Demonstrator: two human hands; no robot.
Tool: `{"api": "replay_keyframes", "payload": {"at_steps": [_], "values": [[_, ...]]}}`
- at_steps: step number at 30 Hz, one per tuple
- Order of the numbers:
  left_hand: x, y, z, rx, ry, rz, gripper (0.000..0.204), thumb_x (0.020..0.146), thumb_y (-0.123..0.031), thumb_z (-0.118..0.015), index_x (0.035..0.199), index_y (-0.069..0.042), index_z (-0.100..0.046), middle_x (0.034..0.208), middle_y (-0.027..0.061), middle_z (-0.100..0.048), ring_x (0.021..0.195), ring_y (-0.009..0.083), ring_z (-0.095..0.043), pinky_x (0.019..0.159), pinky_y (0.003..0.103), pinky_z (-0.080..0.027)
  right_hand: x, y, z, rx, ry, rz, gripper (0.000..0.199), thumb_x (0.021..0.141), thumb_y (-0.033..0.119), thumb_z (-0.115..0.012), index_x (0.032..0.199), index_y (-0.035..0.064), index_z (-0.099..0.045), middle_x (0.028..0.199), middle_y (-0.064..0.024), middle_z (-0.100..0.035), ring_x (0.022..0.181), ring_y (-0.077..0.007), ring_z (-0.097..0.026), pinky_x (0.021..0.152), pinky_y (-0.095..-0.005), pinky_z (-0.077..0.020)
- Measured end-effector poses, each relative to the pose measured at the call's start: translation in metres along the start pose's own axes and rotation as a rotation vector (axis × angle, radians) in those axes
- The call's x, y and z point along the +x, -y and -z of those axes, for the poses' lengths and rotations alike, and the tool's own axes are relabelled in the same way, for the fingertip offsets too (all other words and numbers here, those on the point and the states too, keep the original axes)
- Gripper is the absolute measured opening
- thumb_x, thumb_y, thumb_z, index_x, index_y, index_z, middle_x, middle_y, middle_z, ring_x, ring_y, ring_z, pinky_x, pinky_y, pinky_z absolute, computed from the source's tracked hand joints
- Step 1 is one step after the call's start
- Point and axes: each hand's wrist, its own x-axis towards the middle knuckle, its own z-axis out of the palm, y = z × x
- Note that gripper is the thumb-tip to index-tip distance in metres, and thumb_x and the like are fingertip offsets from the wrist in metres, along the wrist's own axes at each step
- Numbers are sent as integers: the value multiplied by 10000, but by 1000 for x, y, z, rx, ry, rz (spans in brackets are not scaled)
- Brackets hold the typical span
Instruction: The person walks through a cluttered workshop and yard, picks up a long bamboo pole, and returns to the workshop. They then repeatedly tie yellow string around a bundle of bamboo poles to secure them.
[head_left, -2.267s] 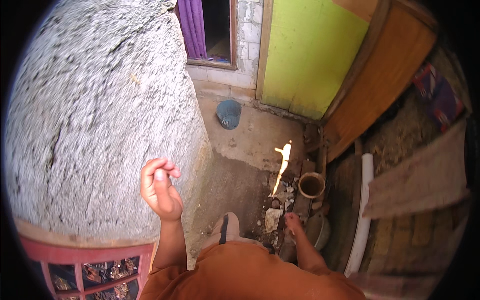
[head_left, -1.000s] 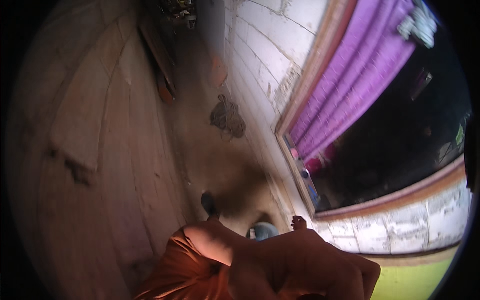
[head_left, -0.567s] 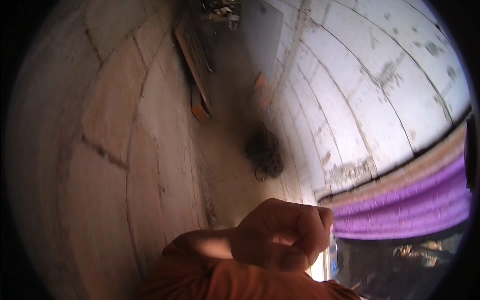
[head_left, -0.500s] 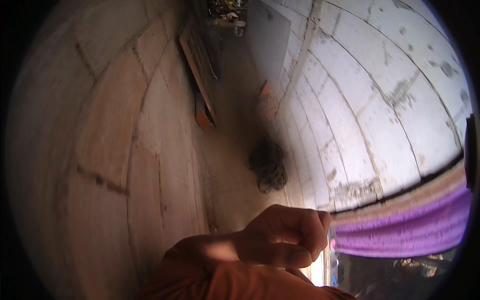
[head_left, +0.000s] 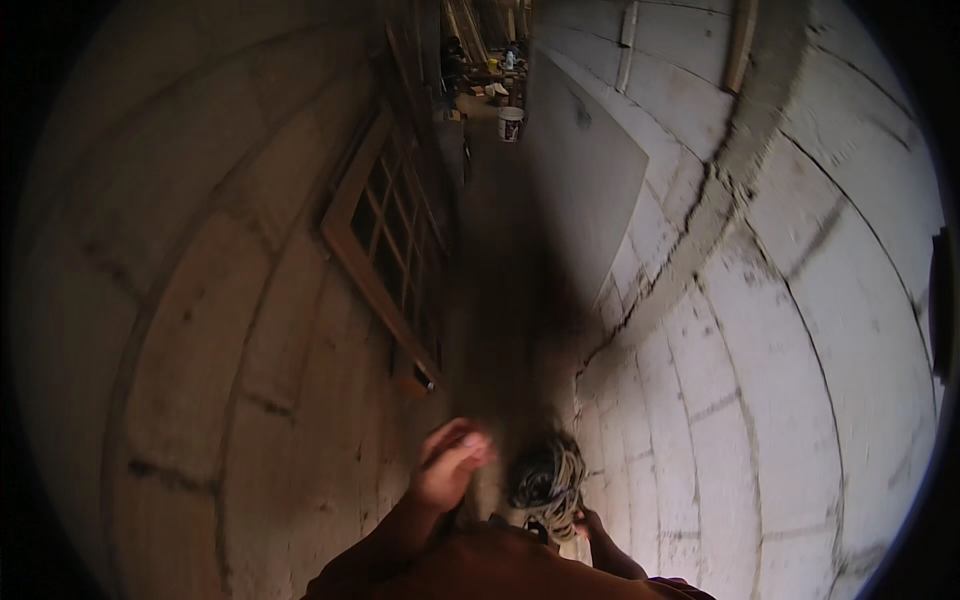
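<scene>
My left hand (head_left: 452, 468) is held out in front of me at the lower middle, fingers loosely bent and somewhat blurred, with nothing visible in it. Just right of it is a dark and tan coil (head_left: 548, 478) of what looks like rope or cable, low beside the right wall. At the coil's lower right edge is my right hand (head_left: 582, 522), small and shadowed. Its fingers are mostly hidden, and whether it touches the coil I cannot tell.
Block walls flank a narrow, dim passage. A wooden paned frame (head_left: 345, 225) leans on the left wall, with a small orange piece (head_left: 415, 384) at its foot. A pale flat panel (head_left: 590, 150) leans on the right. Farther off stand a white bucket (head_left: 510, 124) and clutter.
The view has shifted forward along the passage, so the coil and wooden frame appear lower and nearer. My left hand has loosened from a fist. My right hand now shows; the purple cloth has left view.
</scene>
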Motion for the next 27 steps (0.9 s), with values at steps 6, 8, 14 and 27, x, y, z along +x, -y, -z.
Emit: {"api": "replay_keyframes", "payload": {"at_steps": [6, 8, 14, 27], "values": [[232, -7, 152, -123, -152, -112, 137, 932, -56, -572, 1059, -29, -614, 908, 49, -628, 793, 148, -565, 791, 347, -479, 233, 337, 119, 16, 71, 257, 391, 855, 202, -731, 1209, 64, -642, 996, -170, -721, 886, -278, -706, 764, -366, -548], [314, -8, 176, -2, -226, 16, 138, 935, -65, -576, 1054, -21, -628, 914, 44, -631, 806, 142, -567, 802, 333, -475, 302, 394, 129, 128, -27, 252, 395, 859, 269, -744, 1179, 59, -648, 982, -177, -722, 871, -277, -712, 749, -377, -554], [601, -83, 135, 588, 129, 198, 152, 952, -140, -569, 1033, -39, -649, 905, 49, -612, 835, 139, -569, 800, 313, -464, 445, 387, 154, 166, 2, -95, 283, 915, 316, -688, 1068, 79, -661, 779, -71, -666, 620, -160, -631, 559, -315, -515], [1169, -69, 203, 200, 67, 250, 162, 943, -194, -545, 917, -51, -618, 819, 25, -569, 768, 145, -539, 752, 322, -440, 832, 581, 216, 506, 182, -479, 232, 853, 154, -696, 1061, 64, -645, 850, -69, -628, 671, -186, -588, 574, -348, -471]]}}
